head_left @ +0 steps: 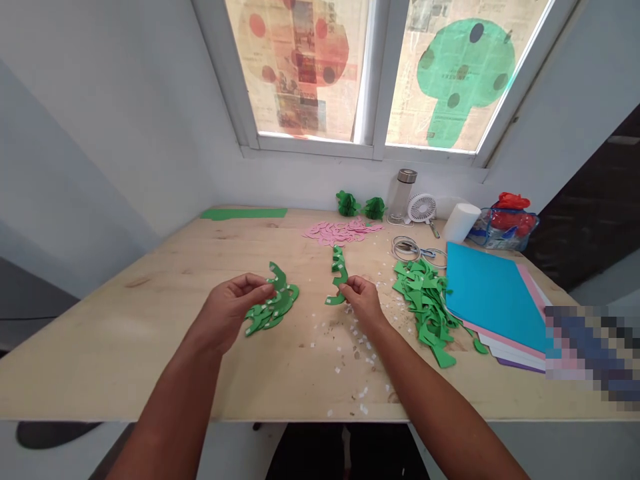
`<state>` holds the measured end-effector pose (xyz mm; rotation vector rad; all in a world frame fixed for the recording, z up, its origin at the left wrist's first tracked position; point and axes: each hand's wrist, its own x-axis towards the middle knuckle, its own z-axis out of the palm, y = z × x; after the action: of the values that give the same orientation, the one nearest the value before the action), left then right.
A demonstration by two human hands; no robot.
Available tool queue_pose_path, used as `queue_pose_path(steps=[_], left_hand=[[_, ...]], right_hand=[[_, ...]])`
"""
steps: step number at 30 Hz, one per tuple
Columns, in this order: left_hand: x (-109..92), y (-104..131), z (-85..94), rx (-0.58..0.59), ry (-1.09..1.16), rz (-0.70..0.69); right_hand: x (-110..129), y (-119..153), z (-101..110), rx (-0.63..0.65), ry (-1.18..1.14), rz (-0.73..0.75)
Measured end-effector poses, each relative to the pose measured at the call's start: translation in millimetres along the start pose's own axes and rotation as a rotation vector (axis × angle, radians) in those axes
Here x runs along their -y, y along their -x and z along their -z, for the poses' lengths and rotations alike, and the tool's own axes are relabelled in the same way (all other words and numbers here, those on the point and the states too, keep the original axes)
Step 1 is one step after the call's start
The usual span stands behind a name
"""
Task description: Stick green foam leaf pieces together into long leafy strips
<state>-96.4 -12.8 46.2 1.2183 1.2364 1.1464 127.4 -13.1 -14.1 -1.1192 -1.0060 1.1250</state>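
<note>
On the table (pixel 150 303), a green strip (pixel 343 272) stretched away from me, just left of my right hand (pixel 364 301), the nearer, which pinched it; my left hand (pixel 243 297) held a green cutout (pixel 280 277) by a pile (pixel 287 306).

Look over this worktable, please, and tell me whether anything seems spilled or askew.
Yes: small white scraps lie strewn across the wooden tabletop near the right hand, looking dropped rather than gathered. The stack of coloured sheets on the right also sits askew, its edges fanned unevenly.
</note>
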Motion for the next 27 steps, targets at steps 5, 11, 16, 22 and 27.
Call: queue_pose_path(steps=[5, 11, 16, 22, 27], left_hand=[[-6, -5, -45.8, 0.281, 0.219, 0.092], [9, -20, -79.4, 0.322, 0.095, 0.007], [19, -23, -82.5, 0.257, 0.041, -0.047], [24, -21, -82.6, 0.207, 0.018, -0.1], [22, -18, -84.1, 0.194, 0.081, -0.075]], right_hand=[[2, 0, 2, 0.019, -0.004, 0.003], [-2, -2, 2, 0.023, -0.057, -0.023], [2, 1, 0, 0.051, -0.07, -0.03], [4, 3, -1, 0.071, -0.054, -0.045], [0, 3, 0, 0.097, -0.057, -0.057]])
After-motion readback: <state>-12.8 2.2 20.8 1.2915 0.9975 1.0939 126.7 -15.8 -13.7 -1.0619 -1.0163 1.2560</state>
